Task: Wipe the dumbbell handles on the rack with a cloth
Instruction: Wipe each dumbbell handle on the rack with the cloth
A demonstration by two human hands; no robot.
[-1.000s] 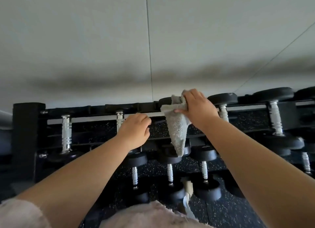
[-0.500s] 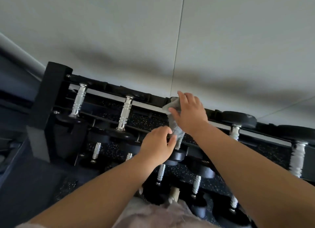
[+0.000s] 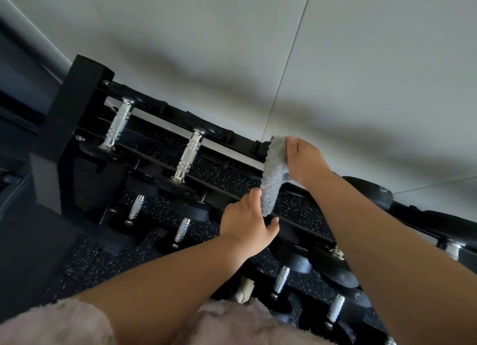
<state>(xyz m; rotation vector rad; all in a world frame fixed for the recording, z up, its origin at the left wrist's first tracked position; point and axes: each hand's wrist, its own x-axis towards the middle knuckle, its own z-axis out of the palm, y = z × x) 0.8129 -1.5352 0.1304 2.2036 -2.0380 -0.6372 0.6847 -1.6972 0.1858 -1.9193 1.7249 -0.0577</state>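
Observation:
A black dumbbell rack (image 3: pixel 74 107) runs from upper left to lower right, tilted in view. My right hand (image 3: pixel 304 161) grips a grey cloth (image 3: pixel 273 174) at the top tier; the cloth covers a dumbbell handle there and hangs down. My left hand (image 3: pixel 247 220) is just below, fingers touching the cloth's hanging end, resting on the front of the tier. Two bare chrome handles sit left of the cloth: one at the rack's end (image 3: pixel 117 126), one nearer (image 3: pixel 188 156). Smaller dumbbell handles (image 3: pixel 180 230) stand on the lower tier.
A pale wall (image 3: pixel 232 48) rises right behind the rack. Dark speckled rubber flooring (image 3: pixel 85 257) lies under it. Large black dumbbell heads (image 3: pixel 369 192) line the top tier to the right. Fuzzy pink clothing (image 3: pixel 59 324) fills the bottom edge.
The view has swung left and tilted. My left hand has come off the neighbouring dumbbell and reached the cloth's lower end. My right hand stays with the cloth on the same handle.

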